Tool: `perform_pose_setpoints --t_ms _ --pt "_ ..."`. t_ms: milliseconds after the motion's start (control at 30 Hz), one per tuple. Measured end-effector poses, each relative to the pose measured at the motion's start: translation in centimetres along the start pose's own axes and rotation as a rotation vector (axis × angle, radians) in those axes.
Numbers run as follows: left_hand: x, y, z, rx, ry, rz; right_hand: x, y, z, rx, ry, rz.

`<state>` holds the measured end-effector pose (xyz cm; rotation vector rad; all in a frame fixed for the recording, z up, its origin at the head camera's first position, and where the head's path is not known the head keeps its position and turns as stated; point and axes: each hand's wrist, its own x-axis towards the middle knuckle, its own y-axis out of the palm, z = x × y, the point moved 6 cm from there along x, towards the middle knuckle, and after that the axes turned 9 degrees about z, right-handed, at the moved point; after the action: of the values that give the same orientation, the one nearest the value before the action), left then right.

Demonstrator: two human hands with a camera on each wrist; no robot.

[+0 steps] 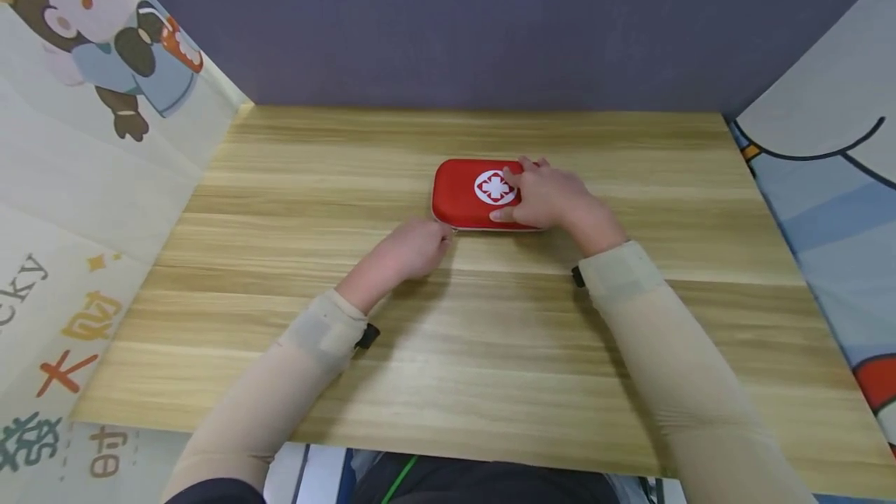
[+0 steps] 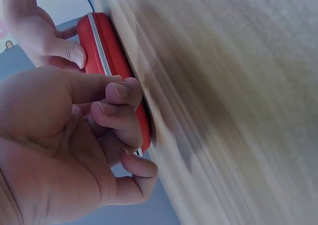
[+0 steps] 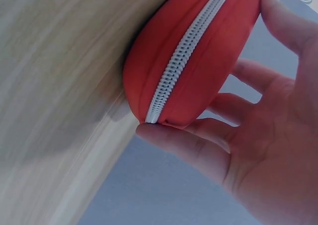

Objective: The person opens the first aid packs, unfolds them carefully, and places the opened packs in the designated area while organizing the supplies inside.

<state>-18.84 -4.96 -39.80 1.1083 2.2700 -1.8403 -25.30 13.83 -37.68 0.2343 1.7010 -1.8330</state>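
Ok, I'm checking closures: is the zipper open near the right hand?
No, the silver zipper runs closed along the red case there.

Head view: surface (image 1: 532,387) is seen from above, forward and down, from farthest off. Wrist views: taken close to left hand (image 1: 416,247) and right hand (image 1: 553,197), tilted, low across the surface. Red case (image 1: 458,193) and right hand are shared by all three.

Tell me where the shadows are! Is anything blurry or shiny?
Head view: soft shadows lie beside the left sleeve and right sleeve, and the wooden tabletop has a faint sheen near its front middle; left wrist view: a broad shadow has fuzzy edges; right wrist view: the zipper teeth on the red first-aid case look crisp, but the tabletop grain looks soft.
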Motion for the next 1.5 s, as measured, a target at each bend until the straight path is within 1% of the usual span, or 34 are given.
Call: perform_pose_setpoints --t_ms 133,200,333,433,500,533,567,633,667,700,733,767,800,867,900,967,1000,1067,1133,1233,1333,1500 --pt "0.3 0.1 -0.4 0.019 -0.007 0.007 -0.1 0.1 -0.2 -0.004 0.001 -0.004" --pt "0.6 0.3 -0.5 0.024 -0.016 0.023 -0.1 0.3 -0.2 -0.003 0.001 0.004" --pt "0.9 0.5 -0.4 0.02 -0.048 0.046 -0.1 0.8 -0.1 0.004 0.0 0.01" --pt "0.9 0.3 -0.3 0.005 -0.054 0.042 -0.7 0.9 0.0 0.026 -0.017 -0.002" --pt "0.9 0.3 -0.2 -0.022 -0.056 0.039 -1.7 0.6 0.6 0.041 -0.049 -0.045" --pt "0.8 0.2 0.0 -0.034 -0.062 0.043 -2.1 0.4 1.1 0.041 -0.076 -0.083" --pt "0.7 0.1 0.2 -0.037 -0.076 0.051 -2.7 0.2 1.9 0.035 -0.113 -0.13" --pt "0.1 -0.5 0.5 -0.041 -0.131 0.068 -3.8 0.0 3.6 0.023 -0.178 -0.217" --pt "0.9 -0.3 1.6 -0.028 -0.139 0.063 -4.2 0.1 4.5 0.026 -0.21 -0.253" --pt "0.6 -1.0 1.6 -0.01 -0.165 0.064 -4.5 0.4 5.3 0.037 -0.238 -0.272" --pt "0.4 -1.8 1.5 0.015 -0.186 0.051 -4.6 0.8 6.1 0.049 -0.261 -0.28" --pt "0.2 -2.6 1.4 0.037 -0.196 0.028 -4.7 1.4 6.7 0.065 -0.283 -0.27" --pt "0.2 -3.4 1.2 0.053 -0.192 -0.005 -4.6 2.0 7.1 0.078 -0.292 -0.251" --pt "0.8 -4.8 0.9 0.089 -0.15 -0.068 -4.3 3.3 7.8 0.064 -0.304 -0.201" --pt "0.2 -6.0 -0.3 0.099 -0.14 -0.082 -4.1 4.0 8.1 0.038 -0.309 -0.172" --pt "1.3 -6.4 0.0 0.095 -0.073 -0.102 -3.8 5.2 8.5 -0.031 -0.308 -0.121" --pt "2.0 -6.4 0.4 0.087 -0.046 -0.093 -3.7 5.7 8.8 -0.066 -0.303 -0.097" --pt "3.2 -6.0 0.9 0.058 -0.011 -0.044 -3.6 6.4 9.2 -0.115 -0.296 -0.055" --pt "4.0 -5.5 1.6 0.007 -0.001 0.004 -3.4 6.9 9.7 -0.143 -0.28 -0.031" --pt "4.7 -4.8 2.4 -0.056 0.0 0.047 -3.4 7.1 10.4 -0.176 -0.27 -0.025" --pt "4.9 -4.7 2.7 -0.107 0.014 0.04 -3.5 7.0 10.6 -0.194 -0.263 -0.046" --pt "5.1 -4.7 2.6 -0.139 0.021 0.036 -3.8 6.7 10.1 -0.189 -0.294 -0.099"
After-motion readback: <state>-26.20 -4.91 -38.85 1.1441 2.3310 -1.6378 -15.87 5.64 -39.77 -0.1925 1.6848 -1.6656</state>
